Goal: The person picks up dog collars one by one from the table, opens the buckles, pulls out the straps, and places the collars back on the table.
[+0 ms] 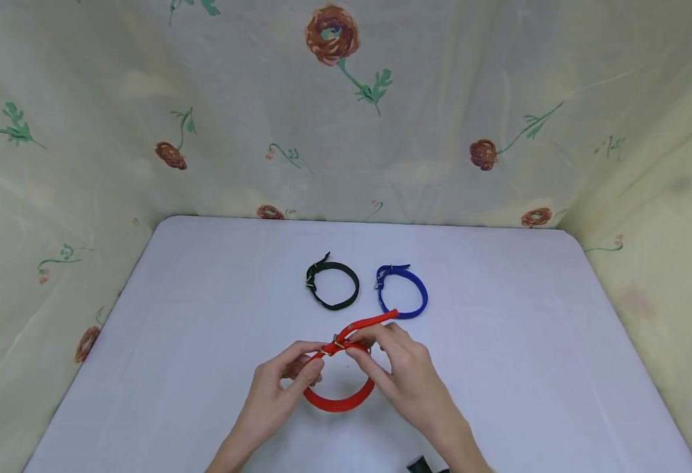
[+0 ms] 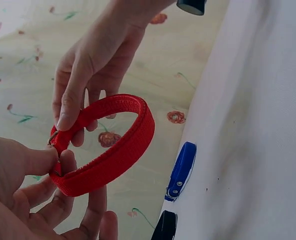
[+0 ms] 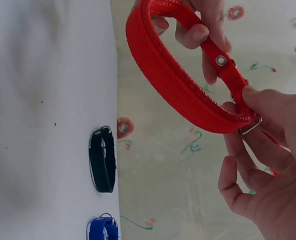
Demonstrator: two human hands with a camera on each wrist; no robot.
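Both hands hold a red pet collar (image 1: pixel 337 404), bent into a loop above the table. My left hand (image 1: pixel 278 381) pinches the strap between thumb and fingers, to the left of the metal buckle (image 1: pixel 337 341). On the other side, my right hand (image 1: pixel 408 371) pinches the strap just right of the buckle. The free end of the strap passes through the buckle and sticks out up and to the right in the head view. A metal D-ring (image 3: pixel 251 125) shows near the right fingers in the right wrist view, along with a round eyelet (image 3: pixel 221 60) in the strap.
A black collar (image 1: pixel 346 303) and a blue collar (image 1: pixel 423 295), both buckled into loops, lie beyond the hands on the white table (image 1: pixel 204 295). Flower-patterned cloth (image 1: pixel 429 98) hangs behind the table and at its sides. A dark object (image 1: pixel 419 464) shows by the right wrist.
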